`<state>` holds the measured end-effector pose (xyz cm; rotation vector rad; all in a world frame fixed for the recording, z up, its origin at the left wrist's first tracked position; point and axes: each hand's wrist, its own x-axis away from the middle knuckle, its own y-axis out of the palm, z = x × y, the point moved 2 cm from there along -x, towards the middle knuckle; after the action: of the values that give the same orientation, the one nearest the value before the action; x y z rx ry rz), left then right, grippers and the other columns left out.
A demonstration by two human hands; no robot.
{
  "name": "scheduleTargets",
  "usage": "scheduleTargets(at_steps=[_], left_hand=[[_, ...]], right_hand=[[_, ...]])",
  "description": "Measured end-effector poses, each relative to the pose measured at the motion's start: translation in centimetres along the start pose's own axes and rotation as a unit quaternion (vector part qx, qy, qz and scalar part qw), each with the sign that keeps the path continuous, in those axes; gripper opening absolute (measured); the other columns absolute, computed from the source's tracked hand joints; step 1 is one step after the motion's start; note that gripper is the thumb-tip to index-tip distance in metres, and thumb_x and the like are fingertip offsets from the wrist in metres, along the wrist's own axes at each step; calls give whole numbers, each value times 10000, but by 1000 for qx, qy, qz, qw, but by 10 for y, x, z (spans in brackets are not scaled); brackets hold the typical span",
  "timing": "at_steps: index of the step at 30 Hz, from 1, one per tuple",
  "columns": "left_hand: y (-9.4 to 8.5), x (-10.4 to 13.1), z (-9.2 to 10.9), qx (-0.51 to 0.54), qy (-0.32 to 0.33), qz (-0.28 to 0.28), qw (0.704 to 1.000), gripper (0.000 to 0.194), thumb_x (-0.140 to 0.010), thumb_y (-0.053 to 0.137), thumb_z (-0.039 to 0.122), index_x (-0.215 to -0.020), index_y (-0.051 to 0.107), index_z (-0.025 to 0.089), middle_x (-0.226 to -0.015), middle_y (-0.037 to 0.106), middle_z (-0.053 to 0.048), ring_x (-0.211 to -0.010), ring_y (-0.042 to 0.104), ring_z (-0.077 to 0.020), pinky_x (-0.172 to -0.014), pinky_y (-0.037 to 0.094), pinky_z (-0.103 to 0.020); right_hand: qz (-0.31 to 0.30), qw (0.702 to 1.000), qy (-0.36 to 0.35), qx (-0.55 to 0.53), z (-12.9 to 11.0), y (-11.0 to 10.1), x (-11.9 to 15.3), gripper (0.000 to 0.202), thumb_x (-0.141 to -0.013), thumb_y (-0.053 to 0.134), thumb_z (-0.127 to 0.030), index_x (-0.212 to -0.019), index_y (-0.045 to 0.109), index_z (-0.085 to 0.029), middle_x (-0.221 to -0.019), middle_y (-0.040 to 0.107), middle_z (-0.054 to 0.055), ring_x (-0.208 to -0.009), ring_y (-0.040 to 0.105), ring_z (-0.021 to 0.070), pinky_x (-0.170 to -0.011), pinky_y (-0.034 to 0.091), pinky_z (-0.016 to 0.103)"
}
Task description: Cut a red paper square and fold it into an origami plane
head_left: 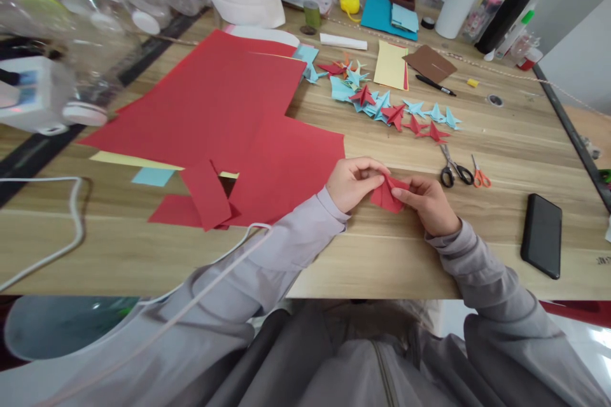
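Note:
A small folded piece of red paper (387, 196) lies on the wooden table (382, 254) between my two hands. My left hand (353, 181) pinches its upper left part with fingers and thumb. My right hand (429, 203) grips its right side, thumb on top. Both wrists rest on the table near its front edge. Large red paper sheets (229, 108) lie just left of my left hand, with cut red strips (206, 194) at their near edge.
Several folded red and blue paper cranes (391, 111) lie in a row beyond my hands. Black scissors (452, 168) and orange scissors (480, 175) lie to the right, a black phone (541, 235) further right. Plastic bottles (95, 0) crowd the far left. A white cable (67, 229) crosses the left.

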<state>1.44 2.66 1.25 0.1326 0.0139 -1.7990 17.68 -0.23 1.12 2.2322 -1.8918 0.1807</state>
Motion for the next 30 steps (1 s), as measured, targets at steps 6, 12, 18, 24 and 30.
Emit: scheduleTargets(at_steps=[6,12,18,24,30], left_hand=[[0,-1,-1,23,-32,15,999,64,-596,694,172,-650,697,140,-620,646,-15,-582,546,-109,-579,434,-238],[-1,0,-3,52,-53,34,997,56,-566,700,184,-613,714,156,-591,645,-10,-582,538,-116,-587,427,-250],[1,1,-7,80,-85,34,993,92,-580,709,196,-659,724,153,-584,631,0,-535,516,-100,-542,412,-243],[3,2,-5,109,-76,61,989,222,-662,708,317,-805,713,147,-585,618,0,-506,531,-98,-496,430,-231],[8,4,-4,27,-46,40,998,323,-594,777,437,-681,704,135,-598,640,-24,-556,533,-111,-528,432,-243]], right_hand=[[-9,1000,-2,12,-1,2,1,305,-566,832,-381,-694,668,-158,-571,629,-22,-484,517,76,-474,429,214],[-4,1000,13,19,0,1,0,333,-535,846,-380,-693,663,-151,-538,627,-21,-452,525,77,-440,433,208],[7,1000,12,6,1,2,0,329,-523,854,-363,-680,664,-146,-548,640,-18,-456,533,75,-443,439,204],[23,1000,3,-11,2,2,-1,335,-511,860,-356,-687,650,-163,-580,662,-18,-476,548,87,-476,460,227],[30,1000,-4,-5,1,1,-1,346,-514,855,-371,-684,638,-163,-568,654,-22,-474,541,84,-481,457,229]])
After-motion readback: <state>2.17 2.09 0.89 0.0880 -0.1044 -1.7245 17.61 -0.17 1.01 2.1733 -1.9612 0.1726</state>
